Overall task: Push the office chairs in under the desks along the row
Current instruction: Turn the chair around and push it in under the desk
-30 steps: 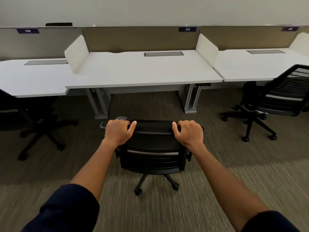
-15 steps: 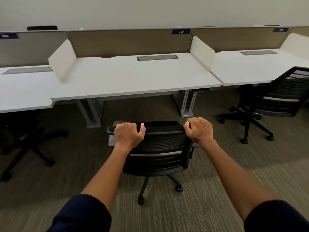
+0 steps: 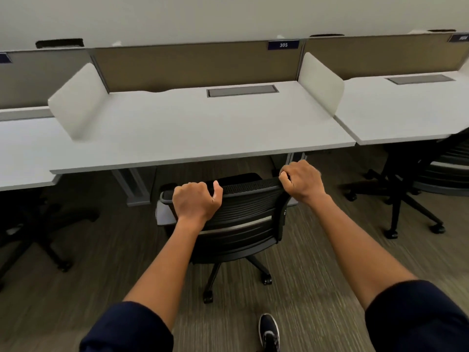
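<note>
A black mesh office chair (image 3: 243, 219) stands in front of the white middle desk (image 3: 203, 133), which carries the label 305. Its seat front reaches just under the desk's front edge; the backrest stays outside. My left hand (image 3: 195, 201) grips the top left of the backrest. My right hand (image 3: 302, 181) grips the top right corner. Both arms are stretched forward.
A second black chair (image 3: 431, 179) stands at the right, partly under the right desk (image 3: 406, 115). A third chair base (image 3: 38, 232) shows in shadow under the left desk (image 3: 22, 153). White side dividers flank the middle desk, metal desk legs (image 3: 137, 186) stand beneath it. My shoe (image 3: 269, 331) is on the carpet.
The chair has rolled forward toward the middle desk with both hands on its backrest, and I have stepped closer. The desk now fills more of the view.
</note>
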The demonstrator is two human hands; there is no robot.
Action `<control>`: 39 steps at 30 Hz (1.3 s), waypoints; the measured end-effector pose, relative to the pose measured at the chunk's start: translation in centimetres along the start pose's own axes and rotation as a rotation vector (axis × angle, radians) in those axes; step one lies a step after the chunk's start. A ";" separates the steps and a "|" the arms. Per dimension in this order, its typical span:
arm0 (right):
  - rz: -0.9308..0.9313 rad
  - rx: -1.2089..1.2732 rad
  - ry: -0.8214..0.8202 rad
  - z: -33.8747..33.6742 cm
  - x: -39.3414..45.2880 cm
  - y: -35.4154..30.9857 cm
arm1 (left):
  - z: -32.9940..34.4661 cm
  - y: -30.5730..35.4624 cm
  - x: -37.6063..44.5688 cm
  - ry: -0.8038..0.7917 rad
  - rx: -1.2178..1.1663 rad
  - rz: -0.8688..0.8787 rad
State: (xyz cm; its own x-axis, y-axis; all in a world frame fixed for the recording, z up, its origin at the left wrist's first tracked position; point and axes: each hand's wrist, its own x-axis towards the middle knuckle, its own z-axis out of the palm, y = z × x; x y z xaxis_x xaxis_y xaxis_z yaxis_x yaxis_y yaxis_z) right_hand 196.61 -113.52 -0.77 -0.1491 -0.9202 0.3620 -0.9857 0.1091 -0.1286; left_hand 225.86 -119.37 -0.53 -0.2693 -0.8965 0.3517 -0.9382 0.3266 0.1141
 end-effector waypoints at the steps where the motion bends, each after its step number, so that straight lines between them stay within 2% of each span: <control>1: -0.006 0.009 0.003 0.2 0.3 -0.1 | 0.0 0.0 0.0 -0.003 -0.002 -0.006; 9: -0.035 0.090 -0.103 4.0 14.2 5.7 | 4.9 3.5 11.7 -0.041 0.066 -0.111; 15: -0.034 0.120 -0.106 6.4 19.3 7.1 | 7.0 3.3 17.1 -0.081 0.073 -0.110; 21: -0.089 0.114 -0.028 7.3 20.1 4.9 | 7.2 -0.4 20.2 -0.093 0.099 -0.025; 27: -0.031 0.154 -0.062 6.9 21.5 2.1 | 6.9 -2.6 22.0 -0.161 0.115 0.033; 34: -0.005 0.039 -0.102 6.1 20.8 1.1 | 7.1 -3.9 23.1 -0.227 0.069 0.125; 39: 0.018 0.026 -0.085 6.3 20.7 -0.2 | 7.0 -5.3 23.9 -0.214 0.069 0.154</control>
State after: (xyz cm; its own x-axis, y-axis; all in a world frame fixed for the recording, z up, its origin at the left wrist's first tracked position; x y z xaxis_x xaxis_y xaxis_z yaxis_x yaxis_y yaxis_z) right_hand 194.26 -134.92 0.94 -0.1580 -0.9469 0.2802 -0.9804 0.1166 -0.1589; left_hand 222.90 -144.59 0.74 -0.4426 -0.8832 0.1551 -0.8934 0.4492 0.0083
